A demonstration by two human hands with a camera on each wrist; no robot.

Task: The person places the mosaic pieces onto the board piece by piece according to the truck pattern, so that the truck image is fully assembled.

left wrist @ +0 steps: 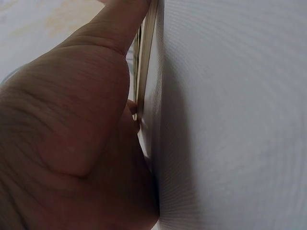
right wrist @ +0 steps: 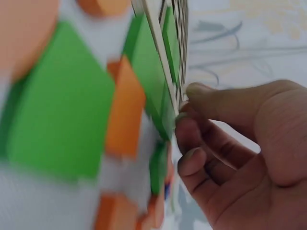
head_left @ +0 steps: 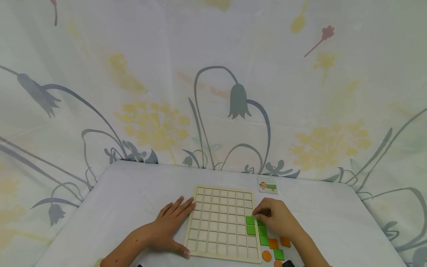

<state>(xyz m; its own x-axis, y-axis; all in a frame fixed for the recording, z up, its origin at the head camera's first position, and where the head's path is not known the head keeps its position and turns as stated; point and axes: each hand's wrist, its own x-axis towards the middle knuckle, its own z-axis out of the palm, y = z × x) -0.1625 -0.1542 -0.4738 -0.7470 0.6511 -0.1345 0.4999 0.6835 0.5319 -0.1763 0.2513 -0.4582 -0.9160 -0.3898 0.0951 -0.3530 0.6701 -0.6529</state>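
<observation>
A pale wooden grid board (head_left: 222, 224) lies on the white table. My left hand (head_left: 171, 224) is spread flat at its left side, fingertips and thumb right at the frame. In the left wrist view the thumb side of the left hand (left wrist: 81, 105) fills much of the picture, with the board's edge (left wrist: 146, 57) beyond. Two green square tiles (head_left: 251, 225) sit in cells by the right edge. My right hand (head_left: 275, 217) bends its fingers over that edge, close above these tiles. In the right wrist view its thumb and index tip (right wrist: 192, 91) nearly meet; I cannot tell whether they pinch anything.
Right of the board lie several loose pieces: green tiles (head_left: 263, 236), orange squares (head_left: 274, 243) and orange discs (head_left: 266, 256). A small card (head_left: 268, 185) with a coloured grid picture lies beyond its upper right corner. A flower-patterned curtain (head_left: 213, 92) rises behind the table.
</observation>
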